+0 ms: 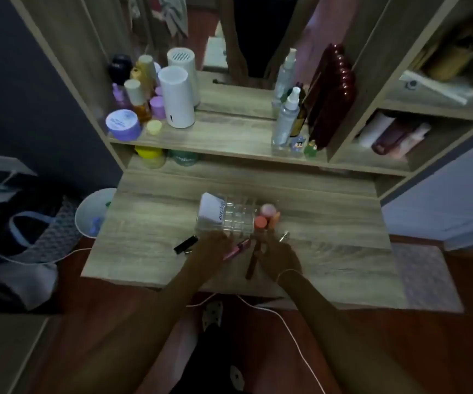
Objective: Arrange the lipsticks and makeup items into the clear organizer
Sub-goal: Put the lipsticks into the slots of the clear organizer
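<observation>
The clear organizer [238,217] stands on the wooden vanity top [329,223]. A white tube [211,209] fills its left section, and pink and orange round-capped items [268,216] sit at its right end. My left hand [212,247] rests just in front of the organizer with a pink lip gloss tube [236,248] under its fingers. My right hand [276,255] lies beside it, fingers curled over a dark brown stick [251,267]. A black lipstick [185,244] lies to the left, a silvery tube [284,236] to the right.
An upper shelf [223,137] carries bottles, jars, a white cylinder [177,98], spray bottles [286,118] and a red mirror [330,95]. A white bin [93,211] and bags sit on the floor to the left. A white cable [295,334] runs under the table.
</observation>
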`<state>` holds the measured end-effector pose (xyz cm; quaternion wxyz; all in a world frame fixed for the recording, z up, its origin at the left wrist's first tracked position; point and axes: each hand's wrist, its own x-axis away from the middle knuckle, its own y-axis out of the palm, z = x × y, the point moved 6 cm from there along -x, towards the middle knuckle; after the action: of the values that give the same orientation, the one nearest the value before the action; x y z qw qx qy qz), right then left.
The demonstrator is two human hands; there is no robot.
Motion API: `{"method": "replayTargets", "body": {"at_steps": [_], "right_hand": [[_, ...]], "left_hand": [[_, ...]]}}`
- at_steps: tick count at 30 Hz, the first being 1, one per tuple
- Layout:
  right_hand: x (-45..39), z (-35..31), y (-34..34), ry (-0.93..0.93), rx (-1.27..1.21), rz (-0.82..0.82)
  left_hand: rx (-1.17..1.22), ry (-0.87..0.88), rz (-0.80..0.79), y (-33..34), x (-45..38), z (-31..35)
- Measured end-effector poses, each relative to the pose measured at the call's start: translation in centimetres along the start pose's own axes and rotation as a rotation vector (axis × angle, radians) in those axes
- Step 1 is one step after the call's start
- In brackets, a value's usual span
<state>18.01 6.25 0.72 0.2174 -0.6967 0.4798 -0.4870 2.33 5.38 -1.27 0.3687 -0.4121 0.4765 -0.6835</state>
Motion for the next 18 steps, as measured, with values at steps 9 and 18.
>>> {"method": "replayTargets", "body": {"at_steps": [9,18], "right_hand": [[-1.9,-0.1,2.1,0.103,-0.020,0.011],[-2.2,-0.3,2.4,0.148,0.029,0.070]], "left_hand": [[-0.011,-0.012,0.079,1.0,-0.2,-1.2],[0.072,0.028,0.056,1.3,-0.5,-1.9]]}}
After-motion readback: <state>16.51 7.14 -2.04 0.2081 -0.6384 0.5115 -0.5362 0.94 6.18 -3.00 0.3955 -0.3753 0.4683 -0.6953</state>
